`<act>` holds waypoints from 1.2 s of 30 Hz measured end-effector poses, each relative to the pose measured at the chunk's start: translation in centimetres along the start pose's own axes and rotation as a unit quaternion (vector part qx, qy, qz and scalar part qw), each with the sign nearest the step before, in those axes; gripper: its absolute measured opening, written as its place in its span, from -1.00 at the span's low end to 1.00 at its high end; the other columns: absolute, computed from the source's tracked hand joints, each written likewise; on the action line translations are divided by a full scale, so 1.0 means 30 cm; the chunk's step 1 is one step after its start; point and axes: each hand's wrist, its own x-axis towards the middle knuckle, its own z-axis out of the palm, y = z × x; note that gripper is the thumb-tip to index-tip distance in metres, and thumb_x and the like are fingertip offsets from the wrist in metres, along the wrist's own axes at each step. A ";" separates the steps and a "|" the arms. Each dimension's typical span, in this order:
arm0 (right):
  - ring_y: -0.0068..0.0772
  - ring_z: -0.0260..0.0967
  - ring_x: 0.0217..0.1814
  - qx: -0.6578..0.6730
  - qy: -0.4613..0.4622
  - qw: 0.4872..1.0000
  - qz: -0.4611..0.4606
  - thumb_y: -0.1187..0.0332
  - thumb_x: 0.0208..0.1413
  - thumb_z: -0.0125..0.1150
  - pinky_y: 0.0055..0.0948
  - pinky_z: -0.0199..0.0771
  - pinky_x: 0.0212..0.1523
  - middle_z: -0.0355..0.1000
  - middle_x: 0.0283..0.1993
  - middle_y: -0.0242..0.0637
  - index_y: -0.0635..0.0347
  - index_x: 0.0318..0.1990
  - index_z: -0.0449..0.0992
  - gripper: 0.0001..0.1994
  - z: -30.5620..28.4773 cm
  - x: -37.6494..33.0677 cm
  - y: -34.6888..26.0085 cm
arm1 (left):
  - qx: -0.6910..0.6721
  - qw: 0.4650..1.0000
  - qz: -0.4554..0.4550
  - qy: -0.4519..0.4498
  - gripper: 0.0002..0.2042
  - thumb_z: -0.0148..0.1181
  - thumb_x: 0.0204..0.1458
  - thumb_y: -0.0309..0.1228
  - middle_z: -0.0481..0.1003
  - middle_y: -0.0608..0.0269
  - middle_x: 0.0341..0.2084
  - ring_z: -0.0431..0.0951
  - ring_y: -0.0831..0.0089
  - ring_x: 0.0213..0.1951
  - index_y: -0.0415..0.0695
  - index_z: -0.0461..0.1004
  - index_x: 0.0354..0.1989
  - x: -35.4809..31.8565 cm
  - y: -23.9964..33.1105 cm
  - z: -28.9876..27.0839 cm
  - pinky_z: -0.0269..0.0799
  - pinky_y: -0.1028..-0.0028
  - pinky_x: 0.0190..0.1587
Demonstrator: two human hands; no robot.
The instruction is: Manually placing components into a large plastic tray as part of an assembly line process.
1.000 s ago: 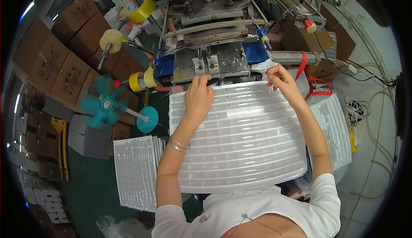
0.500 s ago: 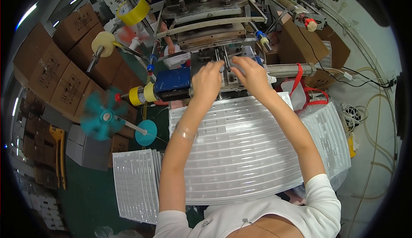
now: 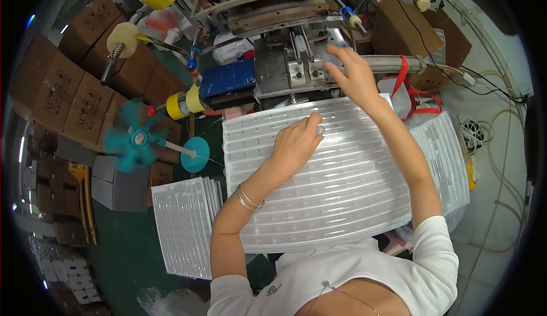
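A teal fan (image 3: 132, 142) spins at the left. The left hand (image 3: 296, 145) curls loosely, fingertips pinching a small clear piece on the white ribbed tray (image 3: 342, 185) — the right hand (image 3: 356, 76), fingers spread, touches the metal machine (image 3: 290, 65). Cardboard boxes (image 3: 74, 88) line the room.

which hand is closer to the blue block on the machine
Left. The left hand rests on the white tray, below and right of the blue block; the right hand is farther right, at the metal fixture.
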 end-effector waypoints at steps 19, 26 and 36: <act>-0.19 0.45 -0.25 -0.061 -0.346 0.935 -0.058 0.48 -0.13 0.20 -0.30 0.49 -0.26 0.39 -0.22 -0.28 0.10 -0.25 0.50 -0.78 -0.190 -0.407 0.037 | 0.158 0.987 0.028 -0.016 -0.78 0.13 -0.09 -0.54 0.42 0.15 -0.42 0.50 0.22 -0.29 -0.14 0.30 -0.25 -0.017 0.011 0.163 0.45 0.29 -0.31; -0.12 0.43 -0.24 0.019 -0.326 0.941 0.084 0.49 -0.09 0.18 -0.25 0.48 -0.24 0.34 -0.19 -0.19 0.13 -0.15 0.41 -0.72 -0.271 -0.341 -0.031 | 0.157 0.979 0.126 0.013 -0.79 0.24 -0.12 -0.43 0.39 0.26 -0.38 0.44 0.28 -0.29 -0.13 0.40 -0.30 0.054 0.002 0.305 0.47 0.34 -0.30; -0.16 0.42 -0.18 0.099 -0.270 0.952 0.102 0.45 -0.02 0.13 -0.28 0.47 -0.18 0.33 -0.18 -0.18 0.16 -0.09 0.37 -0.71 -0.321 -0.332 -0.013 | 0.132 0.984 0.118 0.007 -0.71 0.27 -0.12 -0.40 0.42 0.29 -0.36 0.47 0.31 -0.25 -0.06 0.47 -0.16 0.013 -0.020 0.236 0.45 0.34 -0.32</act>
